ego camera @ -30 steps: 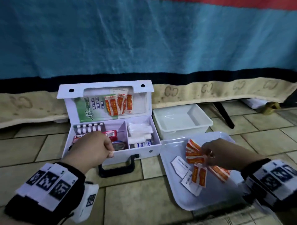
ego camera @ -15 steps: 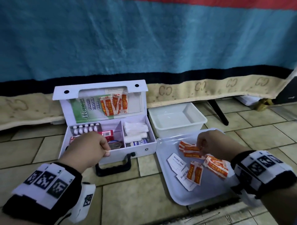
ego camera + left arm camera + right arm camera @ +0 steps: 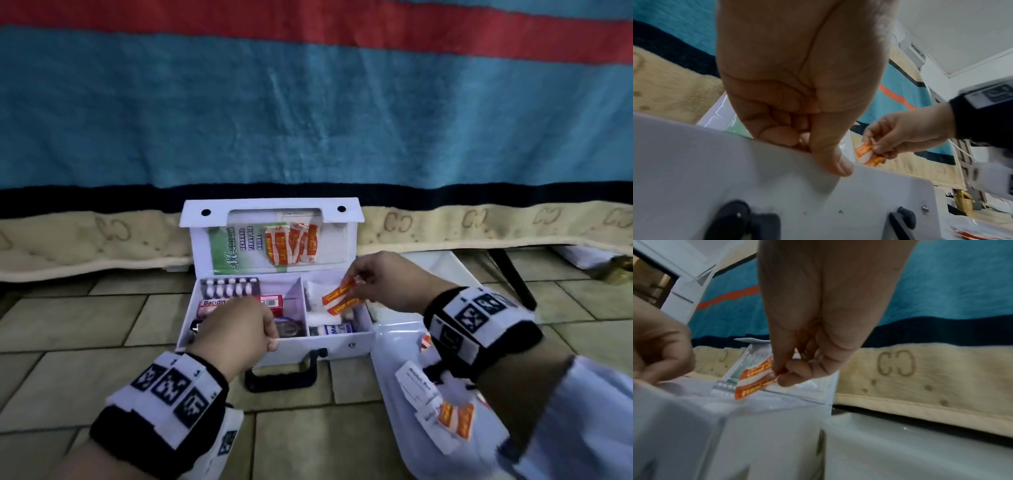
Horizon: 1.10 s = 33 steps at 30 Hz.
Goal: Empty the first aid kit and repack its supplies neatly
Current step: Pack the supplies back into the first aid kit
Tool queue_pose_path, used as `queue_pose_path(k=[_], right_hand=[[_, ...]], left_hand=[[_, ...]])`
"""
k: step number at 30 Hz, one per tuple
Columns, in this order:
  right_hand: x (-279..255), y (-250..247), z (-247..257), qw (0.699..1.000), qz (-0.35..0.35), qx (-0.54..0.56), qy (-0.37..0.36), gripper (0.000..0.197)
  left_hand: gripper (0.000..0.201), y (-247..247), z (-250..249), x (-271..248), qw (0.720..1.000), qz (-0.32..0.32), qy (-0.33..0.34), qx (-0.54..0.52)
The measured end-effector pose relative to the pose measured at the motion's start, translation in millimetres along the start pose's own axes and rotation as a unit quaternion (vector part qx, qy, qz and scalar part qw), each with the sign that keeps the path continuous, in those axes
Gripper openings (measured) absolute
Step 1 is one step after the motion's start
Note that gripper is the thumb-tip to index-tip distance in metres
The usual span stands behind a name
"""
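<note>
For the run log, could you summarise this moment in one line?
left hand: grips kit front wall | right hand: pinches orange packets over right compartment

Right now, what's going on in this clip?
A person is repacking a white first aid kit on a tiled floor. The left hand grips its front wall; the right hand pinches orange packets over the kit's right compartment. More packets and alcohol pads lie on the tray beside it.
</note>
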State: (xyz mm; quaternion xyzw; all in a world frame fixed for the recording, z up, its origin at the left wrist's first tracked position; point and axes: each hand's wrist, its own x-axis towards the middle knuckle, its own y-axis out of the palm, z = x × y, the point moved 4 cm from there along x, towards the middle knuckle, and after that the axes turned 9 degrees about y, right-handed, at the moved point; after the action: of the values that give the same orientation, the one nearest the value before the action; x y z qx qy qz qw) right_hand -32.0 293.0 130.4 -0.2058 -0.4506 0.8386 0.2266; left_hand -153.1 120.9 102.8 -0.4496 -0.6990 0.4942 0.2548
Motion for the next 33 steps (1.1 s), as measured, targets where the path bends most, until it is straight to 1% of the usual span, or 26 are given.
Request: queue_pose_path(k=[2, 3, 4, 5, 7, 8, 9, 10, 13, 17, 19, 21, 24, 27, 29, 33], right_hand=[[17, 0, 15, 0.999, -0.009, -0.049, -0.008, 0.013], [24, -5, 23, 0.997, -0.026, -0.064, -0.018, 0.014], [30, -12, 30, 0.996, -0.059, -0.064, -0.03, 0.015], [34, -22, 37, 0.992, -0.106, -0.05, -0.041, 0.015], [41, -43, 46, 0.976, -0.212, -0.008, -0.049, 0.016], [44, -52, 49, 0.967, -0.249, -0.001, -0.049, 0.018], [49, -57, 50, 0.962, -0.268, -0.008, -0.048, 0.02], [53, -60, 51, 0.961, -0.271, -0.024, -0.05, 0.021], [62, -57, 53, 0.962, -0.249, -0.095, -0.062, 0.023], [67, -46, 51, 0.959, -0.194, -0.186, -0.091, 0.022], [68, -45, 51, 0.962, -0.179, -0.189, -0.087, 0.025], [71, -46, 50, 0.964, -0.181, -0.181, -0.078, 0.027], [75, -41, 51, 0.962, -0.158, -0.207, -0.082, 0.026], [76, -37, 51, 0.965, -0.167, -0.185, -0.086, 0.022], [76, -35, 50, 0.966, -0.174, -0.175, -0.076, 0.021], [80, -31, 47, 0.973, -0.145, -0.173, -0.042, 0.026]], left_hand=[[0.012, 0, 0, -2, 1.0, 0.0, -0.004, -0.005], [0.008, 0, 0, -2, 1.0, -0.001, -0.005, -0.005], [0.005, 0, 0, -3, 1.0, -0.003, -0.006, -0.004], [0.004, 0, 1, -3, 1.0, -0.006, -0.008, -0.004], [0.003, 1, 3, -2, 1.0, -0.01, -0.016, -0.014], [0.003, 2, 4, -2, 1.0, -0.01, -0.02, -0.019], [0.004, 2, 5, -1, 0.999, -0.01, -0.024, -0.023], [0.004, 3, 5, -1, 0.999, -0.01, -0.025, -0.024], [0.003, 3, 5, 0, 0.999, -0.021, -0.024, -0.02], [0.004, 5, 5, 1, 0.999, -0.021, -0.033, -0.017], [0.004, 5, 6, 1, 0.999, -0.022, -0.027, -0.017], [0.005, 5, 6, 1, 0.999, -0.017, -0.026, -0.018], [0.004, 6, 5, 2, 0.999, -0.006, -0.03, -0.024], [0.004, 5, 6, 1, 0.999, 0.0, -0.037, -0.025], [0.004, 5, 6, 1, 0.999, 0.0, -0.034, -0.025], [0.006, 5, 6, 2, 0.999, 0.0, -0.034, -0.029]])
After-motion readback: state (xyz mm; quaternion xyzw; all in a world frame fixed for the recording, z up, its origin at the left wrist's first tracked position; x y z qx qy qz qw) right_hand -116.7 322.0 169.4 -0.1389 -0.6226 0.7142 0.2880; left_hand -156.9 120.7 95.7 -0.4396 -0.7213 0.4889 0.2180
